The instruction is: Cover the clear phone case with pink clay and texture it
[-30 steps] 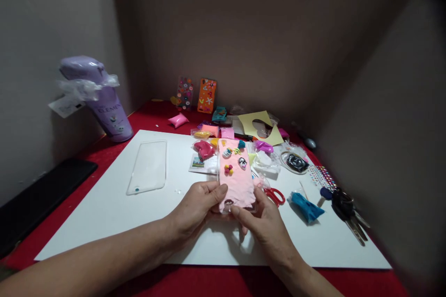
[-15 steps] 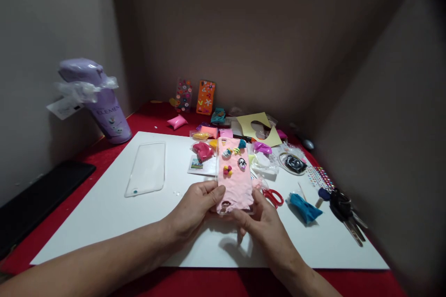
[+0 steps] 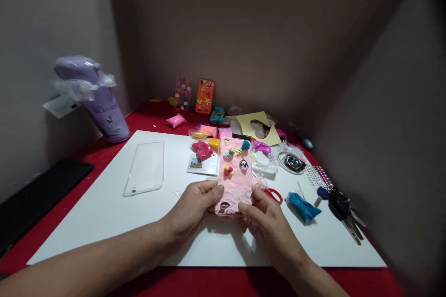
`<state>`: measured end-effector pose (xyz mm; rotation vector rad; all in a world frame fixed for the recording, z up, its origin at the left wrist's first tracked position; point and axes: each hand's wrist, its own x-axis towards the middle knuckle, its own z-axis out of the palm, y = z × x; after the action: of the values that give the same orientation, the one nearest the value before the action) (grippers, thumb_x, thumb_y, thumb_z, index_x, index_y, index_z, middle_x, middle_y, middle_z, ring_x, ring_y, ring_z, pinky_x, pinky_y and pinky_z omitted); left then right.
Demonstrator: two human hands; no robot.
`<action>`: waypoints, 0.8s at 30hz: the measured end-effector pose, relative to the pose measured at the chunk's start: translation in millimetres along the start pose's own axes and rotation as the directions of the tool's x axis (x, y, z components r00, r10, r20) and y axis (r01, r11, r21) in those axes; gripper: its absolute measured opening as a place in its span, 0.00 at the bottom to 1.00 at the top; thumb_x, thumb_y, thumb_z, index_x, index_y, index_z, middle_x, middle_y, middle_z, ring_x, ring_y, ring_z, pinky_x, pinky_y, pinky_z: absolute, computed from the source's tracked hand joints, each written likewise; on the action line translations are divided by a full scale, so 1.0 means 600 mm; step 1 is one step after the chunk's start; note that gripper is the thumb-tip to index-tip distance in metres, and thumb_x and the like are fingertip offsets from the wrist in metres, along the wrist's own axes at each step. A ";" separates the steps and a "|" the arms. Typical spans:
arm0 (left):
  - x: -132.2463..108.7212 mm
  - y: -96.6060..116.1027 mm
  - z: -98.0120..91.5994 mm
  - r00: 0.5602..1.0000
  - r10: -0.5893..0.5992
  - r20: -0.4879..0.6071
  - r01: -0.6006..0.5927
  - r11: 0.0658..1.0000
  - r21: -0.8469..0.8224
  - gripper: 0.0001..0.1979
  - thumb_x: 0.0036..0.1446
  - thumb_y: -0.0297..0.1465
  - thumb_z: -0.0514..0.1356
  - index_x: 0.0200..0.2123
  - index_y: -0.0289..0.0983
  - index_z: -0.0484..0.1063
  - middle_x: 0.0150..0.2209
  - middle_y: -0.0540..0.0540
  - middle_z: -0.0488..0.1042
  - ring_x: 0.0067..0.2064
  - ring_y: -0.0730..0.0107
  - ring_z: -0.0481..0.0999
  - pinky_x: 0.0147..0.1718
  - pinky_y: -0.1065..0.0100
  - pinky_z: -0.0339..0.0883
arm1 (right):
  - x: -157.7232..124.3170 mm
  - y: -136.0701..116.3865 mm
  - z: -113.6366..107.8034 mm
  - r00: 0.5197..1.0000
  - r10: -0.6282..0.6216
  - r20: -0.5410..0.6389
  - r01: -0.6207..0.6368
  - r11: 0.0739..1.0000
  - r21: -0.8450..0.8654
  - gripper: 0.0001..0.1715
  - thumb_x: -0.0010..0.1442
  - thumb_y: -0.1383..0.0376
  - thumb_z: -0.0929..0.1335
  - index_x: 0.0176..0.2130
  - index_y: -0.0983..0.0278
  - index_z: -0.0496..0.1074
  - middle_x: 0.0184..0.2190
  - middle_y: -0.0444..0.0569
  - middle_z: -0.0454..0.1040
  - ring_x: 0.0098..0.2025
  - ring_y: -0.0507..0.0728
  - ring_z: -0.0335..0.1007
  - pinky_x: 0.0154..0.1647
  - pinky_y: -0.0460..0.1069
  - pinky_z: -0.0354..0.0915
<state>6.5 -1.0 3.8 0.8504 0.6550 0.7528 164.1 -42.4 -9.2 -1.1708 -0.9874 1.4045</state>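
Note:
A phone case covered in pink clay [image 3: 235,181], dotted with small coloured clay ornaments, is held just above the white board [image 3: 104,213]. My left hand [image 3: 193,206] grips its lower left edge, thumb on top. My right hand [image 3: 266,220] pinches its lower right corner, fingers curled under. A clear, bare phone case [image 3: 144,167] lies flat on the board to the left, away from both hands.
Clay packets, a magenta lump [image 3: 202,149], red scissors [image 3: 273,193], blue clay [image 3: 303,206], keys [image 3: 339,206] and a yellow card [image 3: 258,126] crowd the board's far right. A purple bottle [image 3: 99,102] stands at left; two decorated cases [image 3: 195,95] lean on the back wall.
The pink case has tipped slightly, its far end swinging right; both hands keep their grip, my right thumb shifted onto the case's lower right corner.

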 end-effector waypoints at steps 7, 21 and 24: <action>0.000 0.008 -0.003 1.000 0.021 0.001 -0.021 0.999 -0.045 0.13 0.56 0.35 0.59 0.25 0.31 0.70 0.23 0.45 0.72 0.26 0.72 0.68 0.33 0.65 0.63 | 0.001 -0.002 -0.011 0.994 0.022 0.109 -0.026 0.999 0.039 0.08 0.54 0.63 0.68 0.35 0.64 0.70 0.30 0.44 0.67 0.25 0.49 0.60 0.26 0.46 0.62; -0.001 0.012 -0.008 0.997 0.056 -0.058 -0.058 0.998 -0.031 0.14 0.51 0.39 0.63 0.25 0.31 0.72 0.22 0.47 0.71 0.25 0.72 0.67 0.30 0.68 0.61 | -0.002 -0.005 -0.018 0.996 -0.016 0.089 0.017 1.000 -0.021 0.15 0.57 0.55 0.67 0.34 0.66 0.69 0.25 0.43 0.66 0.24 0.48 0.60 0.27 0.45 0.60; 0.001 0.010 -0.008 0.997 0.058 -0.058 -0.058 0.998 0.003 0.15 0.52 0.40 0.62 0.24 0.32 0.71 0.22 0.48 0.70 0.25 0.72 0.67 0.29 0.69 0.61 | 0.003 0.003 -0.017 0.998 -0.063 0.011 0.064 0.997 -0.049 0.15 0.53 0.57 0.70 0.36 0.64 0.67 0.24 0.39 0.63 0.23 0.46 0.58 0.23 0.42 0.58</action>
<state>1.3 4.0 6.5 0.8549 0.6846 0.8319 174.1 -41.2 -13.0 -1.1602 -1.0622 1.3430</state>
